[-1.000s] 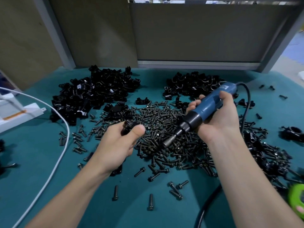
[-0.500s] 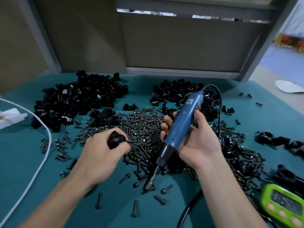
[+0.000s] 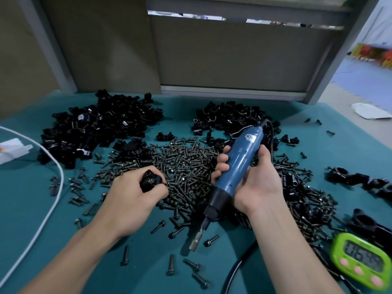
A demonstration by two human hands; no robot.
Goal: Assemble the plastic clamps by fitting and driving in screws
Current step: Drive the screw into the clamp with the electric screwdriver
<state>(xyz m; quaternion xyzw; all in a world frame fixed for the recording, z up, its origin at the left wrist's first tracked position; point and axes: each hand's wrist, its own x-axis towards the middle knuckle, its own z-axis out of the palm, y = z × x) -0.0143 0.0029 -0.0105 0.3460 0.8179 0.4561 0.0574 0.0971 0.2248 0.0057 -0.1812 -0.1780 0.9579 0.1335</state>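
Observation:
My left hand (image 3: 131, 198) grips a black plastic clamp (image 3: 151, 180) over the near left edge of the screw pile (image 3: 186, 164). My right hand (image 3: 254, 181) holds a blue electric screwdriver (image 3: 237, 166) tilted with its metal bit (image 3: 196, 240) pointing down towards the mat among loose screws. The bit is near one screw (image 3: 211, 240) but apart from the clamp. Two heaps of black clamp parts lie behind, one at the far left (image 3: 99, 128) and one at the far middle (image 3: 229, 117).
The teal mat (image 3: 31, 209) holds a white cable (image 3: 53, 200) at the left and a white box (image 3: 12, 149). A green timer (image 3: 360, 262) sits at the near right, with finished black clamps (image 3: 360, 179) beyond it. The driver's black cord (image 3: 235, 270) runs to the near edge.
The screwdriver has swung from pointing left to steeply downward, its bit dropping towards the mat near me. My left hand keeps the clamp and has shifted little.

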